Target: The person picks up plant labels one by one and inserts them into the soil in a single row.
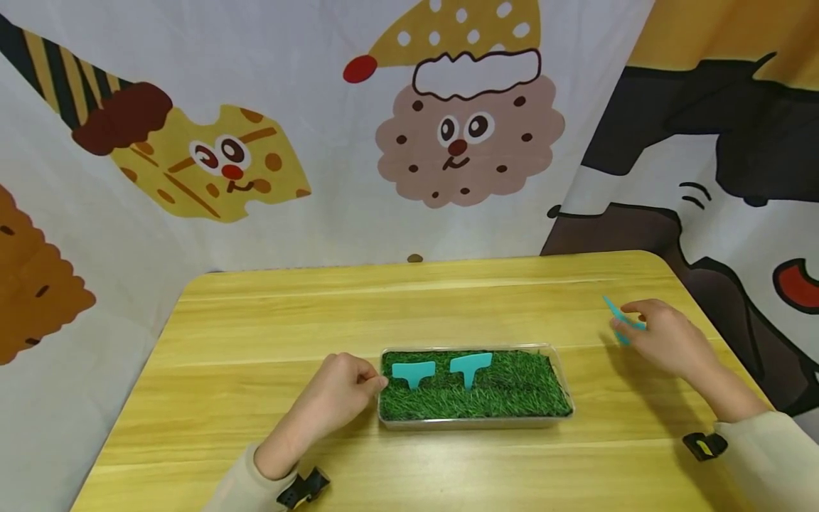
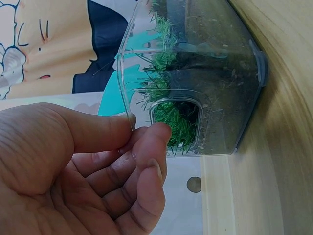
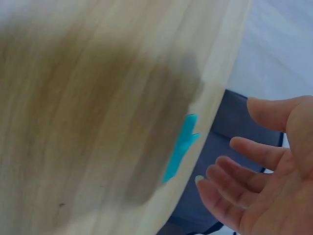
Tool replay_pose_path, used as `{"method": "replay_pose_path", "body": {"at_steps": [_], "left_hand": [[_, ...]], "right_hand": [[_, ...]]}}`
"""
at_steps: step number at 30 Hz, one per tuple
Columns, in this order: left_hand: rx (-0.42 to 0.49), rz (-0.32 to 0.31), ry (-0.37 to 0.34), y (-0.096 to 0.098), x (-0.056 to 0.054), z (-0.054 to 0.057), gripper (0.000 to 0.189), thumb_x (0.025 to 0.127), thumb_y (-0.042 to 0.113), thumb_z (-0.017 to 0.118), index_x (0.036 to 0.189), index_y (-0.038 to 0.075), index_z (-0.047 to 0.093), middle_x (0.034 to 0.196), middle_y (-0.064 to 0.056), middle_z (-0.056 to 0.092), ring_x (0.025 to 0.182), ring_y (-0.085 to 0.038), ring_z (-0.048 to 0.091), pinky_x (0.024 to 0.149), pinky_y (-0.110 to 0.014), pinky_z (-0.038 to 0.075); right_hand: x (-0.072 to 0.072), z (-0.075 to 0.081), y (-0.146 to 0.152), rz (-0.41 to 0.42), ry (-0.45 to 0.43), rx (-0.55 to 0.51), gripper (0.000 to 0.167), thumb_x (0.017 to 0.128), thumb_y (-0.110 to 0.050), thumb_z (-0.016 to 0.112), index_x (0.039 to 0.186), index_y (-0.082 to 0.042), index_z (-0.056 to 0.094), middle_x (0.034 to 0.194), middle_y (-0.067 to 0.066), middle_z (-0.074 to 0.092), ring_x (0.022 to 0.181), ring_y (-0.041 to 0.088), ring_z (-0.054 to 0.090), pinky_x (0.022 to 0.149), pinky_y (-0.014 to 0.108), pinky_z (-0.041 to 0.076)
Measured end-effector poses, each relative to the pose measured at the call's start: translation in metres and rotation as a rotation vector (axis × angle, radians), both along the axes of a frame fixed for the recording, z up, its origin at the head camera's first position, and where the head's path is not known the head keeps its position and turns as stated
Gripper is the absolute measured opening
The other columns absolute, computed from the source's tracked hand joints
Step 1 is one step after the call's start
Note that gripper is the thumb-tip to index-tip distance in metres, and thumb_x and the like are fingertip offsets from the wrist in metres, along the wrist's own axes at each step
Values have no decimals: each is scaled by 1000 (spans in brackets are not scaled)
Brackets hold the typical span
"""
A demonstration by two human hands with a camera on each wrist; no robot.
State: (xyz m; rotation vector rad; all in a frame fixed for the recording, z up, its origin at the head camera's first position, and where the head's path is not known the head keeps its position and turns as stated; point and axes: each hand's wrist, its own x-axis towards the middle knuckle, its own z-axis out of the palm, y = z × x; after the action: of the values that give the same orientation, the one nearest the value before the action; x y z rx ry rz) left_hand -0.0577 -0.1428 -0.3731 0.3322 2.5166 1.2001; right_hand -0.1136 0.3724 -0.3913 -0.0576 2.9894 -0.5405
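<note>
A clear plastic box (image 1: 473,424) filled with green artificial grass (image 1: 512,391) sits at the middle front of the table. Two teal T-shaped plant labels, a left one (image 1: 412,371) and a right one (image 1: 470,364), stand upright in the grass. My left hand (image 1: 335,391) pinches the box's left rim between thumb and finger; the left wrist view shows this box wall (image 2: 220,107) up close. Over at the right table edge, my right hand (image 1: 668,338) hovers with fingers spread beside loose teal labels (image 3: 181,149) lying on the wood, partly hidden by it in the head view.
The wooden table (image 1: 288,313) has rounded far corners. A cartoon-printed curtain (image 1: 320,235) hangs behind it and along both sides. Dark straps (image 1: 704,446) circle the wrists over pale sleeves (image 1: 768,448).
</note>
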Motion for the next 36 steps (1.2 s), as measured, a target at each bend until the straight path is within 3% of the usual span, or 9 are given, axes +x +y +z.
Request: {"method": "replay_pose_path", "body": {"at_steps": [7,17,24,30,34,36], "left_hand": [[-3,4,9,0,0,0,47,99,9,72,58,15,49,50,8,33,46,-6,29,46,-19,28],[-5,4,7,0,0,-2,49,99,9,72,58,17,47,50,8,34,46,-7,29,46,-19,28],[-9,3,18,0,0,-2,49,99,10,72,57,17,47,50,9,32,46,-7,28,46,-20,28],[-13,1,16,0,0,-2,44,99,9,72,58,13,55,50,9,34,46,-6,29,46,-19,28],[-8,-1,11,0,0,-2,41,99,9,71,60,9,59,50,9,35,46,-6,30,45,-19,27],[-8,-1,10,0,0,-2,44,99,9,71,58,12,55,50,9,34,46,-6,29,45,-19,27]], "right_hand": [[-11,-16,10,36,-31,73,72,104,-40,66,135,23,51,131,47,49,118,65,46,89,74,43],[-19,-26,19,56,-35,111,59,102,-31,69,129,20,57,113,39,61,105,58,57,80,66,49],[-20,-28,20,129,-16,64,42,100,-17,70,126,16,63,117,37,62,102,54,60,80,64,51],[-19,-30,21,214,34,-3,23,92,3,72,113,13,70,111,33,64,98,51,63,79,61,54],[-18,-32,21,254,66,-18,19,87,12,72,106,10,72,106,28,67,96,50,64,79,61,55],[-18,-32,21,270,74,-23,21,83,17,70,103,9,72,105,27,67,97,50,64,80,61,55]]}}
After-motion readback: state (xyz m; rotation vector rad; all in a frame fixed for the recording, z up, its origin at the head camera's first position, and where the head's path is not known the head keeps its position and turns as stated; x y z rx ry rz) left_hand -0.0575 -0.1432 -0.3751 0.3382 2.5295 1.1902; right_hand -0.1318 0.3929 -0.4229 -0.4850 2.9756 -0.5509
